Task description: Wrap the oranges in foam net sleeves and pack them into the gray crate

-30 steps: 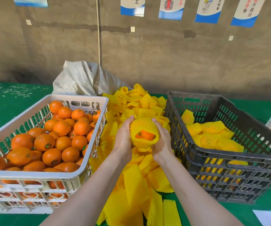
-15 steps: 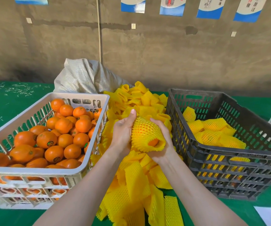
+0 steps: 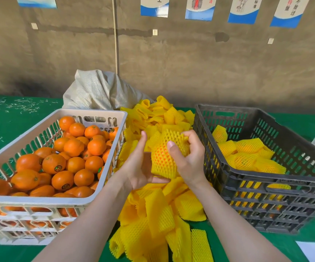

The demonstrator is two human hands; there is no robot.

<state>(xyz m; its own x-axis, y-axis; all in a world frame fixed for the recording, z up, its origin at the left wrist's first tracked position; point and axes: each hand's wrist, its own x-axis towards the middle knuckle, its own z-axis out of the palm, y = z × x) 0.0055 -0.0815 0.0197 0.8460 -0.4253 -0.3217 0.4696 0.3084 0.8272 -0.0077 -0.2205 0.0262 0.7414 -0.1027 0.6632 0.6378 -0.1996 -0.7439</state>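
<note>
Between my L hand & R hand, over sleeve pile: netted orange. L fingers straight, propping its side & underside; R curled round its top, thumb on net. Just R of R hand: gray crate w/ wrapped fruit; L of L hand: white crate.

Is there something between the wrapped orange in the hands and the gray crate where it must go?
Nothing loose. The orange in its yellow foam net sleeve is held between the left hand and the right hand, close beside the dark gray plastic crate. Only the crate's wall nearest the hands stands between; its top is open.
</note>
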